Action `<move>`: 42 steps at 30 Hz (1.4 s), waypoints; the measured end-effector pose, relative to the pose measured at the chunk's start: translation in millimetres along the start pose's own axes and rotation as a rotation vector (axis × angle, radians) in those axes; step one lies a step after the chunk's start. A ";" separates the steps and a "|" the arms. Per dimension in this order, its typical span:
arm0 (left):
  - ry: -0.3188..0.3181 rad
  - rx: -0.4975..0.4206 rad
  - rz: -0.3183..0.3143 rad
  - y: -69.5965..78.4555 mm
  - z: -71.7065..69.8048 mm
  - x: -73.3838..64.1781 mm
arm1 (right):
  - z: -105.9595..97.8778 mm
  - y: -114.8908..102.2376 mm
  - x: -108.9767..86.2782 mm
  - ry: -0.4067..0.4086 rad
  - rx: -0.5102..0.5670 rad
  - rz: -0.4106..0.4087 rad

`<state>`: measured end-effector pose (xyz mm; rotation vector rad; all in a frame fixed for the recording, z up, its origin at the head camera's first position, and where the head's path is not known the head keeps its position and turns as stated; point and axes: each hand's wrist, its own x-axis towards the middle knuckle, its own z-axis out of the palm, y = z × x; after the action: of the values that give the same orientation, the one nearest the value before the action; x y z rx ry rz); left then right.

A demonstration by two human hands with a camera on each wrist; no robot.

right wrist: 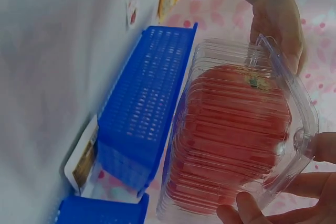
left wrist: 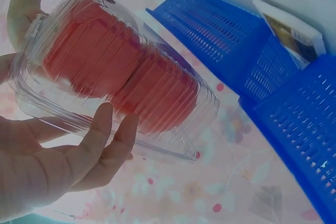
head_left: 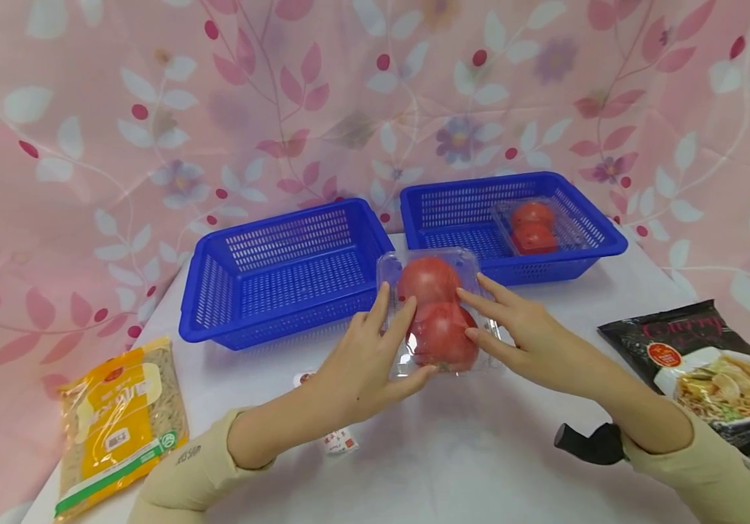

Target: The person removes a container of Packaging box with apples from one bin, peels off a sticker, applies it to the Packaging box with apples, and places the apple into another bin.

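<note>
A clear plastic box of tomatoes (head_left: pixel 388 263) is held between both hands above the table, tilted, with two large red tomatoes (head_left: pixel 443 336) inside. My left hand (head_left: pixel 360 367) grips its left side, fingers on the plastic and thumb along the near edge. The right hand (head_left: pixel 539 340) holds the opposite side with its fingertips spread on the box. In the left wrist view, the box's ribbed face (left wrist: pixel 126 66) is turned towards the camera. The right wrist view shows a green stem end (right wrist: pixel 254 81) through the plastic.
Two blue baskets (head_left: pixel 218 336) stand behind the hands; the right basket (head_left: pixel 512 271) holds another tomato box (head_left: pixel 568 222). A yellow bag (head_left: pixel 116 426) lies left, a black noodle packet (head_left: pixel 683 342) right. Under my left forearm is a small white packet (head_left: pixel 341 441). A white-edged pack (left wrist: pixel 291 27) sits by the baskets.
</note>
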<state>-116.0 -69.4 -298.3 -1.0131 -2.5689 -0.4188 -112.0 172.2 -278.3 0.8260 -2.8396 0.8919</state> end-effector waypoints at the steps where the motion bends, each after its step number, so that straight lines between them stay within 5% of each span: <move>1: -0.010 -0.003 -0.001 0.4 0.8 -3.6 | 2.5 0.1 -1.3 -0.002 0.001 -0.006; 15: -0.129 0.045 -0.034 1.0 26.1 -37.9 | 31.5 5.9 -6.6 -0.194 0.058 0.031; 25: -0.229 0.060 -0.083 0.6 35.9 -48.3 | 43.9 11.2 -4.0 -0.257 0.091 0.058; 32: -0.236 0.093 -0.074 -0.3 40.4 -52.3 | 48.9 16.1 -3.8 -0.281 0.135 0.081; 42: -0.308 0.040 -0.102 -2.4 45.1 -55.3 | 56.3 26.3 -3.9 -0.312 0.207 0.099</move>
<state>-89.3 -86.4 -362.3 -1.0035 -2.8991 -0.2513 -116.0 161.5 -339.5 0.9267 -3.1158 1.1827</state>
